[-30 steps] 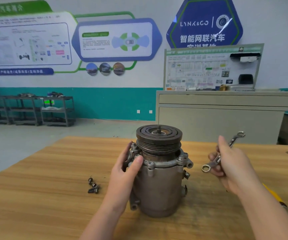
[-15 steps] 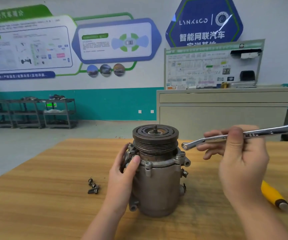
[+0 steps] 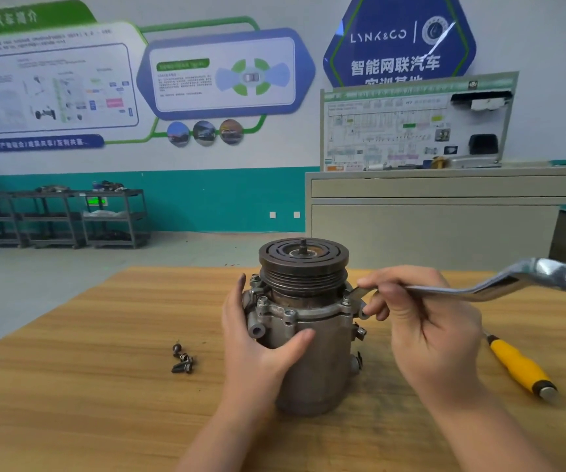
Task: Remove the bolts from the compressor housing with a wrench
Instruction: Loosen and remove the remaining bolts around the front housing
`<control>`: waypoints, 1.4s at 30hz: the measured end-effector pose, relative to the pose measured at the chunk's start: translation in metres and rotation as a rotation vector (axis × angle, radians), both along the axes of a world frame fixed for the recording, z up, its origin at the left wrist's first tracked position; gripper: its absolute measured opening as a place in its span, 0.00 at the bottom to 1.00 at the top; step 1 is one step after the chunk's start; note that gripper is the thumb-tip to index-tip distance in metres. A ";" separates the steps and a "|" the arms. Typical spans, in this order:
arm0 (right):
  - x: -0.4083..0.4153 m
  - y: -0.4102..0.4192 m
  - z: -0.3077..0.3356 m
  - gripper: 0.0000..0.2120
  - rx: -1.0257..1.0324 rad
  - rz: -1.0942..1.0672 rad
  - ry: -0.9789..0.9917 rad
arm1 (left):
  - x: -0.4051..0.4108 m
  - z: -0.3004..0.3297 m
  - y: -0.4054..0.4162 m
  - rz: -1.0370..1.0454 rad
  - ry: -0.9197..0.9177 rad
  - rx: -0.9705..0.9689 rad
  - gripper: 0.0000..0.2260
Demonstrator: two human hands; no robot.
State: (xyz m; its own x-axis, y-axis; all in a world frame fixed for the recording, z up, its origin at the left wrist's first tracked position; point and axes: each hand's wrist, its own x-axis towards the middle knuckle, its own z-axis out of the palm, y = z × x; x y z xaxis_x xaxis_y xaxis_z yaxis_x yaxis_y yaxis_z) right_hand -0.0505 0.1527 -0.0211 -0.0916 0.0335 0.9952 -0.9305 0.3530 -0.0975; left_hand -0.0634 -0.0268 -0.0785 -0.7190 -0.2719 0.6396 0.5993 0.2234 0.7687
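The housing stands mid-desk, left hand wrapped around it. The right hand pinches the wrench, its end at the 3 o'clock flange bolt. Poorly seated, it could slip and round the head.

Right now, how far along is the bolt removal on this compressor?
Done: a few loose bolts lie on the table. In hand: the left hand grips the compressor housing; the right hand sets the wrench at a flange bolt. Left: several flange bolts.
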 end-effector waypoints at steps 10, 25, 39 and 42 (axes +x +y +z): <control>-0.003 -0.024 -0.019 0.12 -0.054 0.046 0.035 | -0.001 -0.001 0.000 -0.024 -0.023 0.018 0.45; -0.030 -0.001 0.013 0.15 -0.938 0.734 -0.896 | 0.005 0.002 0.003 -0.038 -0.052 0.015 0.42; -0.007 -0.003 0.012 0.11 -0.783 0.514 -0.564 | 0.003 0.002 0.000 -0.043 -0.058 -0.007 0.42; 0.000 -0.010 0.008 0.10 -0.621 0.397 -0.417 | 0.003 0.002 0.000 -0.039 -0.061 -0.013 0.43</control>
